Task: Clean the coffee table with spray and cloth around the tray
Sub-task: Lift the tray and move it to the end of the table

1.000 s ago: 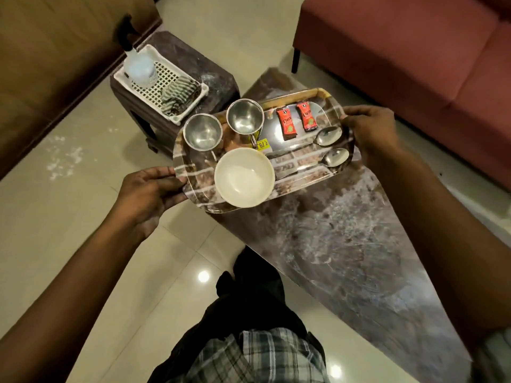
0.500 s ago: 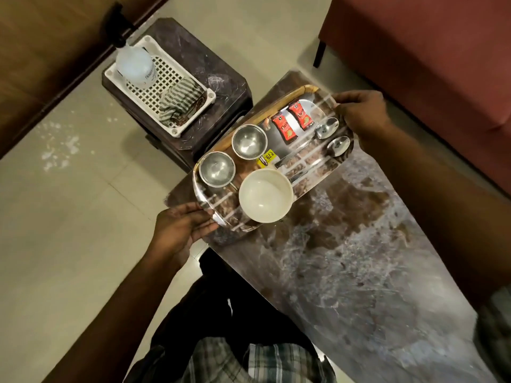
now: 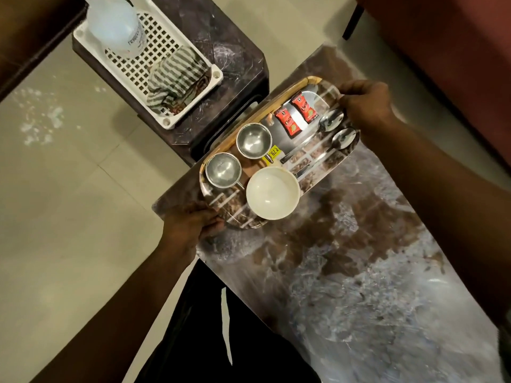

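Both your arms reach forward over the coffee table (image 3: 359,272). Your left hand (image 3: 188,229) clamps the near end of the tray (image 3: 326,88), your right hand (image 3: 365,106) the far end — fingers curled over the rim. The tray sits at the table's far corner, carrying two steel cups (image 3: 223,170), a white bowl (image 3: 272,192), two red sachets (image 3: 287,121) and two spoons (image 3: 330,120). On the side stool, the white basket (image 3: 171,123) holds the spray bottle (image 3: 114,23) and striped cloth (image 3: 177,76).
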A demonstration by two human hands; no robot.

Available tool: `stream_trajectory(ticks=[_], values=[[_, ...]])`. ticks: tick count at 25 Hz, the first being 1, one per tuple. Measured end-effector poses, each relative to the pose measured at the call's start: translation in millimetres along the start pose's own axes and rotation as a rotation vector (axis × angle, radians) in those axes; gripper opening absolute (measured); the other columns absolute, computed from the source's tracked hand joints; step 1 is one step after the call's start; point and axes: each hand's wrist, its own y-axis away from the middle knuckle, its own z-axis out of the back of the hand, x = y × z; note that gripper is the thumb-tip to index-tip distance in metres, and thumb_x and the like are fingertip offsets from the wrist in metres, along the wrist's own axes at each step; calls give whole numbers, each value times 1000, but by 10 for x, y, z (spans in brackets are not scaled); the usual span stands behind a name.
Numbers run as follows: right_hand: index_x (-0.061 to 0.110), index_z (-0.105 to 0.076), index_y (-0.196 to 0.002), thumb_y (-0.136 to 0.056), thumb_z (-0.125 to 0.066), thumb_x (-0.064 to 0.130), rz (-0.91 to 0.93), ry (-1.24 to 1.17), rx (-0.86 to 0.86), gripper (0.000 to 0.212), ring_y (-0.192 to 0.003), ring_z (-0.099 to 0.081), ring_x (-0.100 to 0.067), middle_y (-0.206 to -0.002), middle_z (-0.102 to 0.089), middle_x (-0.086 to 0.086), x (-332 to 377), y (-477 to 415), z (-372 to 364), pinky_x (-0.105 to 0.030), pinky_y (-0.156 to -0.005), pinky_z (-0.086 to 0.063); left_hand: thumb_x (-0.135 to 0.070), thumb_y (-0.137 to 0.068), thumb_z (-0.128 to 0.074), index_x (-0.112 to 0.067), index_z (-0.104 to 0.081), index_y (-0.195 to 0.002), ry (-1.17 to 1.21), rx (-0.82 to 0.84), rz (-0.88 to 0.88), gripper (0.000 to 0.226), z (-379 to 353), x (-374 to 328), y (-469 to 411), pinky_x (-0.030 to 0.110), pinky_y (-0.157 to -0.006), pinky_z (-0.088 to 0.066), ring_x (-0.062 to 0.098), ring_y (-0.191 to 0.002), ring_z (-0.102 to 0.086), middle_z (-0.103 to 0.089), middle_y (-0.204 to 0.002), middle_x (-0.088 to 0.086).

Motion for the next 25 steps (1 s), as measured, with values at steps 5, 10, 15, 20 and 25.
stream_trajectory(ticks=[5,10,15,20,25], values=[[14,-81,-101,-98,-69,3,-27,-13,25,16,-88,-80,-29,-102,-80,-14,-89,-211,-166,-44,-80,-68,13,-96,-70,-1,-66,-88,-1,-45,71,16,-68,53,-353,31,-69,-69,24,-82,-75,-75,-88,13],[16,-81,-97,-96,-69,0,-35,-46,29,19,-88,-77,-30,-102,-80,-14,-151,-346,-327,-49,-85,-66,12,-96,-71,-5,-70,-86,-19,-35,81,20,-80,138,-529,29,-64,-70,17,-69,-81,-82,-71,0],[24,-81,-83,-92,-70,-2,-38,-66,17,30,-91,-79,-37,-97,-81,-13,-218,-453,-423,-53,-84,-66,10,-95,-74,-4,-72,-87,-12,-56,94,16,-39,134,-606,25,-59,-67,14,-66,-81,-82,-73,2],[23,-81,-82,-88,-67,-7,-34,-54,4,33,-81,-77,-32,-91,-80,-12,-288,-519,-469,-53,-83,-66,8,-92,-78,-4,-75,-90,-36,-45,94,13,5,125,-671,26,-60,-68,19,-70,-81,-84,-81,9],[24,-78,-91,-95,-69,1,-21,-64,-9,26,-84,-75,-25,-107,-80,-16,-314,-485,-463,-44,-80,-64,9,-90,-80,0,-76,-87,-130,-55,99,10,41,92,-673,24,-57,-66,22,-66,-80,-80,-88,22]])
